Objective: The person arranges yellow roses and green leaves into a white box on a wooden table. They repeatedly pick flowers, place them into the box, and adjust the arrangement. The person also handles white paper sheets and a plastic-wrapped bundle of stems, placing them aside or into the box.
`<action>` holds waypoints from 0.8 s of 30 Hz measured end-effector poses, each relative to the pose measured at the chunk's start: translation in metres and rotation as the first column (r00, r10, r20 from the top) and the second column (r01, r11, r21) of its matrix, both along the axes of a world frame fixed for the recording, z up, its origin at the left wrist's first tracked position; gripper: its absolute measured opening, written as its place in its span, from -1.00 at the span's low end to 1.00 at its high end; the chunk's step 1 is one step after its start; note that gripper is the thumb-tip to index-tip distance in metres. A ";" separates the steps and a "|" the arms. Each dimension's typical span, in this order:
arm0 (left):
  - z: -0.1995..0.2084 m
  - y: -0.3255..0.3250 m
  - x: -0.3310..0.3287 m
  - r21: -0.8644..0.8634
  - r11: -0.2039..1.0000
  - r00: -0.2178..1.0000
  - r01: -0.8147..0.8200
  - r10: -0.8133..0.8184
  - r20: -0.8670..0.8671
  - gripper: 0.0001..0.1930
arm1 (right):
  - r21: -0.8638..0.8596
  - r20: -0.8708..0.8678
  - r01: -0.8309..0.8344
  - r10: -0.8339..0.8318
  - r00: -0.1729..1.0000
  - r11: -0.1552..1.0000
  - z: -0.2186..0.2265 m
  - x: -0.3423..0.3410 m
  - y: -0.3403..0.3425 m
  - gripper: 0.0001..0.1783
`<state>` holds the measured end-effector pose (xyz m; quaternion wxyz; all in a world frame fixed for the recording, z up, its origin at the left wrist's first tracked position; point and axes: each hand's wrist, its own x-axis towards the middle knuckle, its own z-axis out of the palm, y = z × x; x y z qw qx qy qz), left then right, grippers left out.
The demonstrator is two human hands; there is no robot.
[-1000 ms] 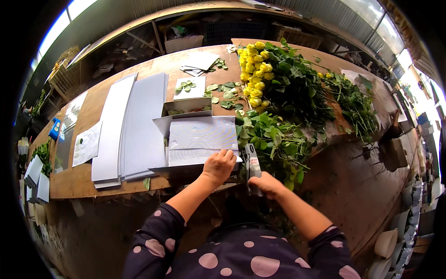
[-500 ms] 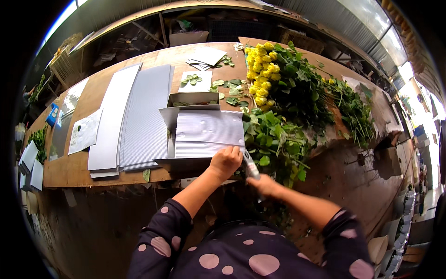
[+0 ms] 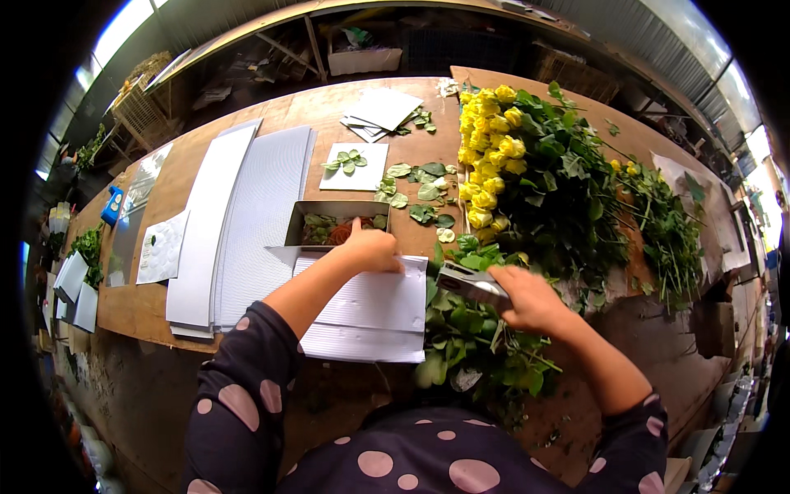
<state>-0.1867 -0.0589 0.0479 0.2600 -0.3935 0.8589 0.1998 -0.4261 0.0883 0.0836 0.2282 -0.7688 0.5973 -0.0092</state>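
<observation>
Two hands at work, and here's the left hand (image 3: 374, 249) over the near edge of the one open box (image 3: 341, 207), a finger dipping among reddish bands (image 3: 336, 236) and leaf scraps. Its fingers curl out of sight, so whether that grip has caught anything, I can't tell!

Over to the right hand (image 3: 531, 300): a firm, closed grip around one stapler (image 3: 473, 284), held aloft above the greens (image 3: 473, 346), just right of the ribbed card (image 3: 362, 309). Gripped by its body, nose pointing leftward, presumably so it stays ready while the other hand works.

The ribbed card sits at the worktop (image 3: 136, 309) edge directly before the person, with the box just behind, probably to keep both within easy reach.

Now the count: one white square (image 3: 337, 177) bearing one leaf cluster (image 3: 347, 161); at least three loose cards (image 3: 387, 109) behind. Roses (image 3: 490, 156)? Well over a dozen yellow heads, blooms all facing left, overlapping too much for an exact tally.
</observation>
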 end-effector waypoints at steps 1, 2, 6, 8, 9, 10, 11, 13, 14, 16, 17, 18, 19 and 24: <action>-0.007 -0.002 0.000 0.046 0.998 0.994 -0.049 0.053 -0.100 -0.63 | -0.081 -0.133 -0.053 0.042 0.990 0.995 -0.006 -0.005 -0.018 -0.37; -0.012 -0.002 -0.002 0.014 0.999 0.993 -0.039 0.040 -0.108 -0.65 | -0.127 -0.206 -0.100 0.072 0.976 0.987 -0.016 -0.009 -0.033 -0.36; -0.019 0.001 -0.006 -0.019 0.996 0.987 -0.085 0.082 -0.142 -0.71 | -0.133 -0.248 -0.343 0.304 0.920 0.930 -0.037 -0.009 -0.076 -0.37; -0.020 0.003 -0.005 -0.021 0.994 0.981 -0.104 0.099 -0.169 -0.73 | -0.161 -0.276 -0.468 0.416 0.867 0.869 -0.046 -0.004 -0.087 -0.38; -0.020 0.002 -0.005 -0.029 0.993 0.977 -0.112 0.105 -0.185 -0.75 | -0.086 -0.273 -0.501 0.463 0.843 0.861 -0.045 0.001 -0.094 -0.39; -0.019 0.004 -0.006 -0.035 0.992 0.972 -0.121 0.111 -0.206 -0.78 | -0.011 -0.268 -0.529 0.507 0.819 0.848 -0.042 0.006 -0.101 -0.40; -0.021 0.004 -0.006 -0.018 0.992 0.971 -0.128 0.122 -0.204 -0.79 | 0.064 -0.260 -0.554 0.550 0.794 0.830 -0.041 0.009 -0.108 -0.41; -0.021 0.002 -0.005 0.006 0.990 0.969 -0.143 0.141 -0.202 -0.80 | 0.068 -0.207 -0.575 0.575 0.791 0.815 -0.044 0.007 -0.121 -0.57; -0.019 0.003 -0.004 0.013 0.989 0.969 -0.145 0.144 -0.201 -0.81 | 0.075 -0.186 -0.578 0.581 0.793 0.813 -0.049 0.006 -0.125 -0.60; -0.017 0.005 -0.006 -0.034 0.992 0.973 -0.120 0.110 -0.200 -0.83 | -0.009 -0.139 -0.601 0.594 0.792 0.799 -0.061 0.000 -0.133 -0.62; -0.017 0.004 -0.008 -0.060 0.993 0.976 -0.100 0.086 -0.202 -0.83 | -0.007 -0.134 -0.600 0.594 0.793 0.800 -0.069 -0.004 -0.134 -0.59; -0.018 0.004 -0.008 -0.062 0.992 0.974 -0.106 0.090 -0.209 -0.83 | -0.021 -0.121 -0.606 0.599 0.791 0.796 -0.073 -0.004 -0.134 -0.58; -0.019 0.003 -0.009 -0.062 0.993 0.973 -0.104 0.089 -0.211 -0.84 | -0.034 -0.110 -0.608 0.602 0.791 0.793 -0.077 -0.007 -0.133 -0.58; 0.005 -0.029 0.003 0.484 0.844 0.879 -0.231 0.395 -0.269 -0.72 | 0.021 0.035 -0.600 0.599 0.800 0.800 -0.057 -0.012 -0.137 -0.44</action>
